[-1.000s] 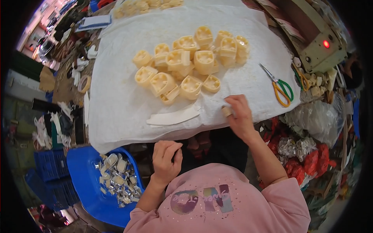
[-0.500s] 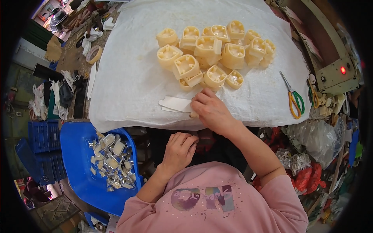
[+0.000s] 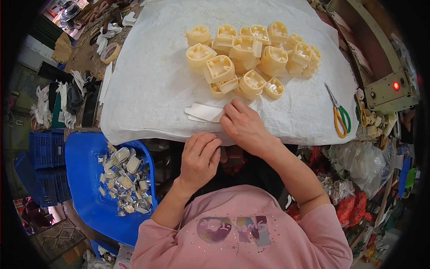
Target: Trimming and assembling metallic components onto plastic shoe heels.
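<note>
There are two hands. The right hand (image 3: 244, 124) has its fingers bent down at the right end of two white strips (image 3: 204, 112). I cannot tell if it is gripping them. The left hand (image 3: 200, 154) is curled up at the front edge of the table (image 3: 148, 119). I cannot tell if anything is inside it.

The two strips lie near the front edge of the table, one partly on top of the other. They are to the left of the right hand and a bit farther in than the left hand.

Past the strips, toward the middle of the table, is a pile of cream cups (image 3: 245, 49). I can count at least fifteen, but some hide behind others. One pair of scissors (image 3: 335, 106), with one orange and one green handle, lies near the right edge.

One roll of tape (image 3: 114, 57) is by the left edge. Below the front left corner is one big blue tub (image 3: 85, 188). It holds lots of shiny silver and cream bits (image 3: 127, 177), too many to count.
</note>
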Motion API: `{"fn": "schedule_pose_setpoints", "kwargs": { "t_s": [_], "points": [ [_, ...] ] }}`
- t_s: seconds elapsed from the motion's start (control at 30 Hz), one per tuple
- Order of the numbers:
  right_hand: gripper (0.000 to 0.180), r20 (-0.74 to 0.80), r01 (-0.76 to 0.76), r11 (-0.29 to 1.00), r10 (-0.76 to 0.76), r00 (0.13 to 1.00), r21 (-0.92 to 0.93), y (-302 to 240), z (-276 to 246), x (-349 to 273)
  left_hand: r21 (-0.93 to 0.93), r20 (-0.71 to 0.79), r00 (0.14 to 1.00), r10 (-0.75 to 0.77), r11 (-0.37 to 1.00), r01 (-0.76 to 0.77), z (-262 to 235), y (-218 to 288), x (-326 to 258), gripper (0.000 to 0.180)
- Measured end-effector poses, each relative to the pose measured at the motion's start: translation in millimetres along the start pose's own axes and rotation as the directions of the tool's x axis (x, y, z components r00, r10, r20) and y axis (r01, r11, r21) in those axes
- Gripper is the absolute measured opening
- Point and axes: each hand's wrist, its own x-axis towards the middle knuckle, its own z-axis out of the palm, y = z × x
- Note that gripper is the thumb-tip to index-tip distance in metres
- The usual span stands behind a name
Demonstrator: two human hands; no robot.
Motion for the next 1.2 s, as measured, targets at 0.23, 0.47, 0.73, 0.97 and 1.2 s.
{"fn": "schedule_pose_setpoints", "kwargs": {
  "t_s": [0.23, 0.47, 0.73, 0.97, 1.2],
  "points": [
    [0.017, -0.085, -0.114, 0.979, 0.130, 0.988, 0.172, 6.3, 10.7, -5.4, 0.094, 0.017, 0.994, 0.109, 0.989, -0.110, 16.2, -5.2, 13.0, 0.033],
    [0.028, -0.195, -0.162, 0.943, 0.224, 0.955, 0.290, 5.7, 18.4, -10.6, 0.242, 0.051, 0.998, 0.031, 0.969, -0.042, 27.9, -6.9, 6.1, 0.042],
    [0.026, -0.573, -0.200, 0.826, 0.519, 0.634, 0.526, 23.2, -26.9, -43.6, 0.201, 0.053, 0.998, 0.034, 0.979, -0.044, 26.2, -6.9, 10.1, 0.043],
    [0.026, -0.495, -0.132, 0.957, 0.248, 0.833, 0.258, -1.6, -40.2, -63.9, 0.065, 0.098, 0.995, -0.031, 0.998, 0.025, 7.6, 27.2, 30.2, 0.037],
    [0.022, -0.288, -0.174, 0.914, 0.289, 0.913, 0.367, -1.8, -45.6, -57.1, -0.806, 0.433, 0.727, -0.533, 0.132, 0.577, 20.0, 33.5, 25.9, 0.046]
  ]
}}
